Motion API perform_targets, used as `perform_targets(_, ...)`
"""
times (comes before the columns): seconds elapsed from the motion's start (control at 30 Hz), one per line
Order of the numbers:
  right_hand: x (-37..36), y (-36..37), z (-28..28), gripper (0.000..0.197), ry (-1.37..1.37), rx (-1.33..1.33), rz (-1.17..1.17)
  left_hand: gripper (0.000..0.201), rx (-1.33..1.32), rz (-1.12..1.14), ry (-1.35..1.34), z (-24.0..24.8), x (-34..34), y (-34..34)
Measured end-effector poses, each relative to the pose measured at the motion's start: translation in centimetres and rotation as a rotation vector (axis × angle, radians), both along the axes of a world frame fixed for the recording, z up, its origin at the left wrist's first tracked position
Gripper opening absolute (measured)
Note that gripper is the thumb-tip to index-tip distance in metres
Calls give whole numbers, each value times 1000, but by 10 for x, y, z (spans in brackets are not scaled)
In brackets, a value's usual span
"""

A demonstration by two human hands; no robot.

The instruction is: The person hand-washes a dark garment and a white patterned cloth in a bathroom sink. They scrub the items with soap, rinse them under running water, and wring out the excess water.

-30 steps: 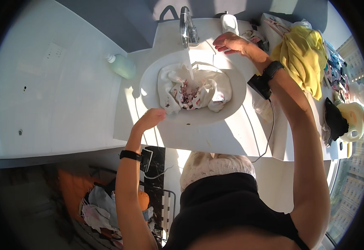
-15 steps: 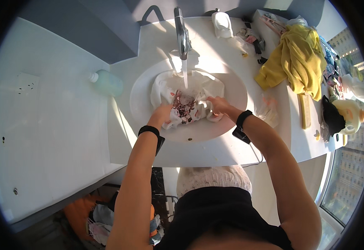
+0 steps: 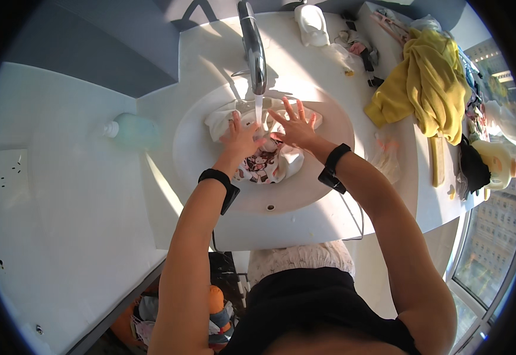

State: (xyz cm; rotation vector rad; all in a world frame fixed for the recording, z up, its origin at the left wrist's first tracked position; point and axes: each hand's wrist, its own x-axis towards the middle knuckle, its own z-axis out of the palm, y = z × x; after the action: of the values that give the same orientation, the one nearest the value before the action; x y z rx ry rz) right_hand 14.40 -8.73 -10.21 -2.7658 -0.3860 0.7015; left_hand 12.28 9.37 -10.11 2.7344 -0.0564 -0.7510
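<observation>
A wet white garment with a dark red and pink printed picture (image 3: 262, 167) lies bunched in the oval white sink (image 3: 190, 177). Water pours onto it from the chrome faucet (image 3: 253, 50). Over the cloth's left part is my left hand (image 3: 241, 141), fingers spread, beside the stream. My right hand (image 3: 295, 126) is on the other side of the water, fingers stretched and apart, above the cloth's right part. Neither hand grips the fabric; whether the palms touch it I cannot tell. Each wrist wears a black band.
Left of the sink stands a bottle of pale green liquid (image 3: 136, 131). A white container (image 3: 312, 26) is behind the faucet's right side. A yellow garment (image 3: 432, 80) hangs over the right ledge, near a wooden block (image 3: 437, 163) and a yellowish jug (image 3: 490, 164). Below left is a heap of clothes (image 3: 213, 313).
My hands have let go of the garment's sides, opened, and moved up and inward beside the water stream. The garment is bunched differently, with its print partly covered.
</observation>
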Motion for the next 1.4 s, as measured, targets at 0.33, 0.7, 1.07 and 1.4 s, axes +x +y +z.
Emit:
perform_targets(0.33,-20,22,-69,59,94,-26,166,70,158,-110,392,-57,-4,-4)
perform_targets(0.7,3,28,-62,56,237,-50,242,59,55,-185,314,-64,3,15)
perform_targets(1.07,49,-37,-4,40,177,286,-97,44,-253,80,177,30,-39,66)
perform_targets(1.4,48,-69,32,29,155,402,-17,47,-181,-3,134,15,-109,59)
